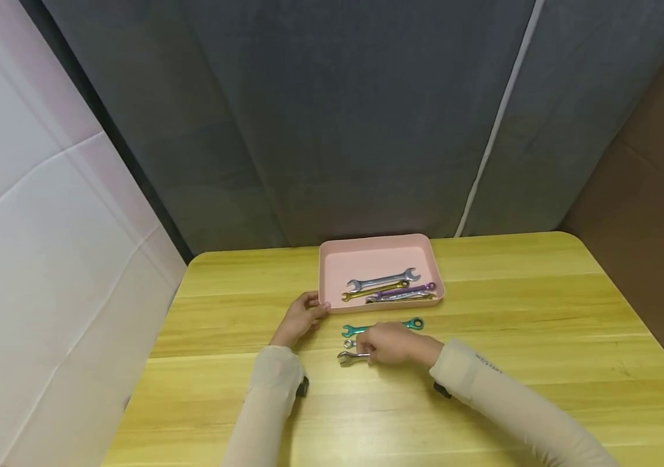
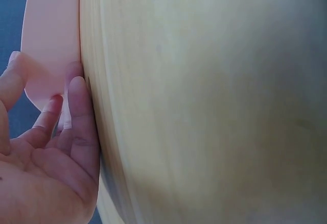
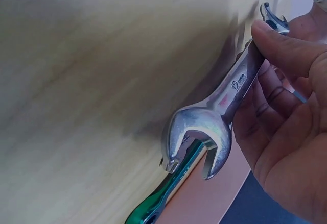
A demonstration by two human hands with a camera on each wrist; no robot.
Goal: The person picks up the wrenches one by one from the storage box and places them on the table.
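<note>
Right now the right hand [image 1: 393, 345] pinches a silver wrench [image 3: 219, 114] by its shaft, thumb on top and fingers curled beneath, lifting it just off the table [image 1: 542, 337] near the middle, on the near side of the tray [image 1: 337, 259]. The left hand [image 1: 302, 318] lies with straight, relaxed fingers against the tray's near-left corner, holding nothing. A teal wrench [image 1: 383, 325] lies on the table between the right hand and the tray, and a second small silver piece just beside the fingers is too hidden to name. My judgement is that the grip is the weak point: polished steel is slick, the pinch sits on the flat shaft rather than around it, and the heavy open-end head hangs free, so it could swivel or slip and clatter onto the teal wrench. The tray is thin pink plastic with rounded corners and a low rim; a wrench dropped in carelessly could slide it, which the left hand seems placed to prevent. Inside it lie silver, gold and purple wrenches [image 1: 390, 288], close together at its near side. The table is pale yellow wood grain, smooth.
</note>
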